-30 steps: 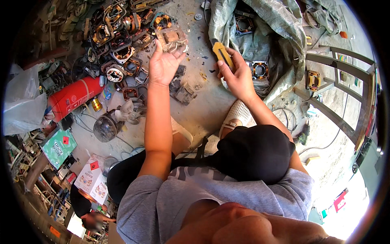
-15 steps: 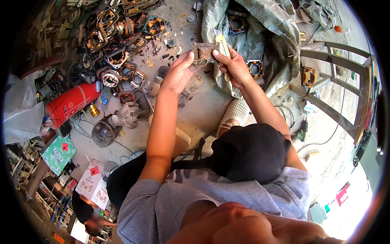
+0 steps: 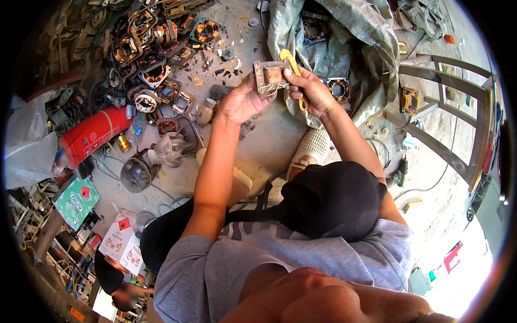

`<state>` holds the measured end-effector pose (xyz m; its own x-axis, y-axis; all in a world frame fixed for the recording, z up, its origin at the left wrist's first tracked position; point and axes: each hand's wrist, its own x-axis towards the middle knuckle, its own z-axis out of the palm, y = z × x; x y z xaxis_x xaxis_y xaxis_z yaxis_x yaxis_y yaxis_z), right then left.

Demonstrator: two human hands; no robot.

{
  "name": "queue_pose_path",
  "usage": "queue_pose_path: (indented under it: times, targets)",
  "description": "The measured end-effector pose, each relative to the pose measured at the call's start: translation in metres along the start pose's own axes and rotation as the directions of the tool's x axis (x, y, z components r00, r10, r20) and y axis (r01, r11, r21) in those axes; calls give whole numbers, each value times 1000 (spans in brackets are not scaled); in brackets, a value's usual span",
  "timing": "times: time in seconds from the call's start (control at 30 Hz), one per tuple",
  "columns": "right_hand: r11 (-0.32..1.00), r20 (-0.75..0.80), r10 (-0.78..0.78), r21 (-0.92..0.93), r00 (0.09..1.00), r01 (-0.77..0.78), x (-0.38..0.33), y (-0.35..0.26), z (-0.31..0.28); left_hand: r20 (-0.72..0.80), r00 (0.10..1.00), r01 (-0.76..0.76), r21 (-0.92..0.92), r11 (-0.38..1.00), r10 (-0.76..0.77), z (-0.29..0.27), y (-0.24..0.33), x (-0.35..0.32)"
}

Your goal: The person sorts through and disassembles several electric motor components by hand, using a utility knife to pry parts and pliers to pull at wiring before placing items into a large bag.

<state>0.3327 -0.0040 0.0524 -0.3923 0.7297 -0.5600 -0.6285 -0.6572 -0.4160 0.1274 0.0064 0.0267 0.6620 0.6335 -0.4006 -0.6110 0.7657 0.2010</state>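
And the core (image 3: 271, 78) has just tilted, upper middle of the frame, left hand's (image 3: 239, 104) grip pinching its left side, right hand's (image 3: 314, 92) clasping the knife (image 3: 291, 64) at its right, leaving the coil seemingly well exposed.

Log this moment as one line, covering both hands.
left hand: holding brown metal-framed coil | right hand: gripping yellow utility knife at coil's right side | nearby: grey-green woven sack, red cylinder

- Left hand (image 3: 240, 105) holds a metal-framed coil (image 3: 273, 75) by its left side.
- Right hand (image 3: 313, 92) grips a yellow knife (image 3: 291, 62) at the coil's right side.
- Red cylinder (image 3: 94, 139) lies leftward; grey sack (image 3: 371, 33) sits ahead.
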Motion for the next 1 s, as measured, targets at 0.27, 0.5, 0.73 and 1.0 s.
queue_pose_path:
  times: [0.27,0.5,0.73,1.0]
  targets:
    - [960,-125,-212,-213,969,182,-1,7,2,-246,951,-106,319,942,190,9,3,6]
    - [981,-123,-181,-87,976,171,-4,7,0,-254,949,-100,325,940,189,26,4,5]
    - [997,-114,-77,-18,991,75,-8,-7,-16,-127,991,79,314,946,-40,18,21,-6]
    - [999,-92,-1,46,996,5,-5,-1,-12,-146,989,84,315,945,-39,5,16,-6]
